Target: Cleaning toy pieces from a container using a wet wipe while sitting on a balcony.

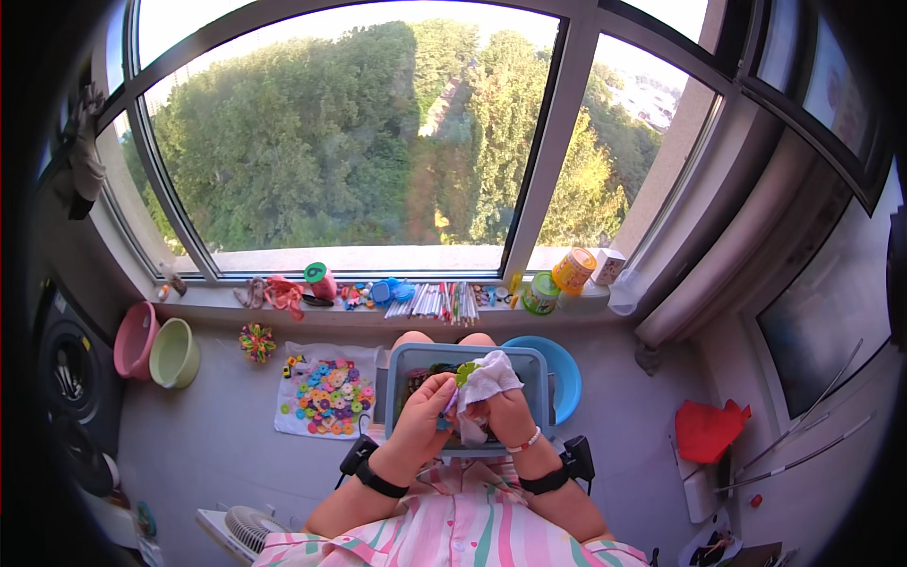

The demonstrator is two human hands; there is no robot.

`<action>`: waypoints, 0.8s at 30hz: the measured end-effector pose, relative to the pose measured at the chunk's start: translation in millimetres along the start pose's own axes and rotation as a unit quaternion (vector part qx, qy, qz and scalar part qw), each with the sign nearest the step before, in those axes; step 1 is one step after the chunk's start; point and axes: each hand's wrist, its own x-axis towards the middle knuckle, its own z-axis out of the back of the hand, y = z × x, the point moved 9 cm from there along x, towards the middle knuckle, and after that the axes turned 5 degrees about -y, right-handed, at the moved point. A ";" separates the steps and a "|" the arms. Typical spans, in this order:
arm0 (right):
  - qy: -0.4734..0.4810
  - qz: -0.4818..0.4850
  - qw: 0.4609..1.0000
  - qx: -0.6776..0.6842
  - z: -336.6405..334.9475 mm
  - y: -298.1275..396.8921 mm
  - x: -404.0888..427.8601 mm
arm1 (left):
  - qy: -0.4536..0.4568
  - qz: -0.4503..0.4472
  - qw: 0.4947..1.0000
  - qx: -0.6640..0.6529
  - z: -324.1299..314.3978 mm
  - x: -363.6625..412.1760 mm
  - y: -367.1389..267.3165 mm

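Observation:
A grey-blue plastic bin (395,361) rests on my lap, with dark and coloured items partly visible inside. Over it, my left hand (431,407) pinches small notched plastic discs, one of them purple. My right hand (506,411) grips a white cloth (490,379) against them. A lime-green notched disc (466,373) shows at the cloth's upper left edge. How many pieces are held cannot be told, since the cloth and fingers cover part of them. To the left, many coloured notched discs (336,397) lie on a white cloth on the floor.
A blue round basin (567,383) stands right of the bin. Pink (136,340) and green (174,353) basins are at the left, near a multicoloured ball toy (256,343). Pens (439,301), tubs and small toys line the windowsill. A fan (251,528) stands at lower left.

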 end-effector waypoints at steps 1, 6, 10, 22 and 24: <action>0.007 -0.001 1.000 0.005 -1.3 0.8 -0.3 | -0.007 0.007 1.000 0.004 -0.5 0.2 0.0; 0.008 0.053 0.998 -0.044 3.7 0.0 2.5 | -0.048 0.005 0.999 -0.014 14.2 9.8 4.2; -0.063 0.191 0.970 -0.136 7.9 27.3 0.7 | -0.067 -0.041 0.991 -0.112 21.6 11.5 -8.7; -0.123 0.298 0.885 -0.335 12.5 46.7 -5.3 | 0.033 -0.081 0.956 0.281 -6.6 2.8 -9.7; -0.109 0.269 0.906 -0.308 15.1 38.2 -1.3 | 0.016 -0.066 0.975 0.214 -0.3 4.5 -7.5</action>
